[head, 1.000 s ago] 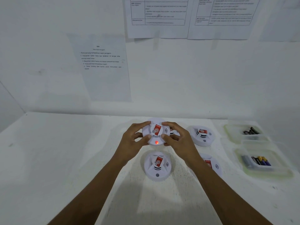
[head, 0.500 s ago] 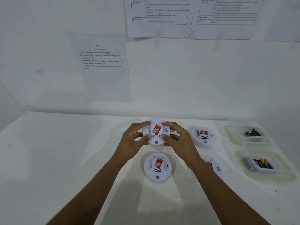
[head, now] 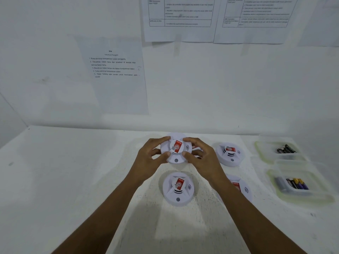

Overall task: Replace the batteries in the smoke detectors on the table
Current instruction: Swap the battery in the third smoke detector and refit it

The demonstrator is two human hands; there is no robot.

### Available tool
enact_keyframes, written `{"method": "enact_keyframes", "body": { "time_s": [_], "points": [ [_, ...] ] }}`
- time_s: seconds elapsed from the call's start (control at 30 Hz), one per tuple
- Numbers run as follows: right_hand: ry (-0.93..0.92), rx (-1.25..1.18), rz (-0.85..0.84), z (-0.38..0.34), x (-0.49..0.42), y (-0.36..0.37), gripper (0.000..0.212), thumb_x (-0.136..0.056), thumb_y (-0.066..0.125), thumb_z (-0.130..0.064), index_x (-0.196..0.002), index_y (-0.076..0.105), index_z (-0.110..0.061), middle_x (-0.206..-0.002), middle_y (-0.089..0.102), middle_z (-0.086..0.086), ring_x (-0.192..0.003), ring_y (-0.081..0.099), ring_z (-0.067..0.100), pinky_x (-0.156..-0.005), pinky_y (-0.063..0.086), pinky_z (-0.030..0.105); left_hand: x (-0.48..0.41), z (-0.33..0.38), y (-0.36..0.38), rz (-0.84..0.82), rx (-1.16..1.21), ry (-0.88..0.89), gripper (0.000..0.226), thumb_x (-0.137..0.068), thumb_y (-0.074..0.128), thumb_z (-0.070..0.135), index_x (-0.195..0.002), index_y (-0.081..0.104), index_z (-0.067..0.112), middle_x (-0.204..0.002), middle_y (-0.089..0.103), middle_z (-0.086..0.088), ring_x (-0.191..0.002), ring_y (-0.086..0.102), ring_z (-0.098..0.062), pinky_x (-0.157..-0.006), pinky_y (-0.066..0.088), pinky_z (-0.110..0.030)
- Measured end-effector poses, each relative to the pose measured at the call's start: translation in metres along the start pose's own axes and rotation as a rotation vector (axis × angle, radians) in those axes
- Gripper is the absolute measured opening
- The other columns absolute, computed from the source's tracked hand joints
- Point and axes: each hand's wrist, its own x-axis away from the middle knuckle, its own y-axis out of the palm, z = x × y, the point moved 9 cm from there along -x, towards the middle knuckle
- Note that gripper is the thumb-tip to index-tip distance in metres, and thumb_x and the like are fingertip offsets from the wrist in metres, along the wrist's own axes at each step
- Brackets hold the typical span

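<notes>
White table (head: pixel 64 180), far middle: left hand (head: pixel 146 162) grips one rim of a smoke detector (head: pixel 176 149), right hand (head: pixel 203 160) the opposite rim; an even counter-twist, kept level, should likely free its back, with batteries (head: pixel 297 185) trayed at right.

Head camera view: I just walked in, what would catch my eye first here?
The left hand and right hand grip a white smoke detector with a red label at mid-table. A second detector lies nearer the person, a third detector to its right. At the far right, the far tray holds dark batteries; the near tray holds purple and yellow batteries.
</notes>
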Motion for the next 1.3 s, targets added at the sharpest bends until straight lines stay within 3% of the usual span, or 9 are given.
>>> {"method": "enact_keyframes", "body": {
  "time_s": [0.23, 0.4, 0.8, 1.3],
  "points": [
    [-0.003, 0.010, -0.005, -0.001, 0.001, 0.000, 0.034, -0.087, 0.072, -0.018, -0.120, 0.064, -0.025, -0.120, 0.066, -0.003, -0.101, 0.067, 0.016, -0.083, 0.060, 0.041, 0.000, 0.000, 0.000, -0.001, 0.008, -0.003, 0.044, -0.087, 0.070, 0.019, -0.129, 0.060, 0.027, -0.127, 0.057, 0.003, -0.108, 0.064, -0.021, -0.082, 0.060, -0.034],
    [0.003, 0.014, -0.010, -0.001, 0.001, 0.000, 0.034, -0.087, 0.072, -0.018, -0.120, 0.064, -0.024, -0.120, 0.066, -0.002, -0.102, 0.067, 0.017, -0.084, 0.060, 0.041, 0.000, 0.001, 0.001, -0.007, -0.010, 0.005, 0.042, -0.088, 0.069, 0.020, -0.126, 0.059, 0.034, -0.127, 0.056, 0.005, -0.107, 0.064, -0.017, -0.078, 0.059, -0.027],
    [0.002, 0.003, -0.013, 0.001, 0.002, 0.005, 0.033, -0.087, 0.072, -0.019, -0.118, 0.065, -0.029, -0.118, 0.065, -0.001, -0.095, 0.067, 0.018, -0.079, 0.060, 0.035, 0.003, -0.003, -0.002, -0.004, 0.024, -0.019, 0.044, -0.088, 0.070, 0.017, -0.130, 0.060, 0.025, -0.125, 0.057, 0.002, -0.102, 0.066, -0.021, -0.078, 0.061, -0.038],
    [0.032, -0.006, -0.022, 0.010, -0.001, 0.009, 0.035, -0.087, 0.072, -0.019, -0.119, 0.064, -0.030, -0.121, 0.063, -0.002, -0.098, 0.068, 0.018, -0.079, 0.061, 0.037, 0.002, -0.009, -0.004, -0.007, -0.006, -0.021, 0.045, -0.087, 0.070, 0.019, -0.131, 0.059, 0.023, -0.125, 0.057, 0.003, -0.104, 0.065, -0.021, -0.079, 0.061, -0.037]
  ]
}}
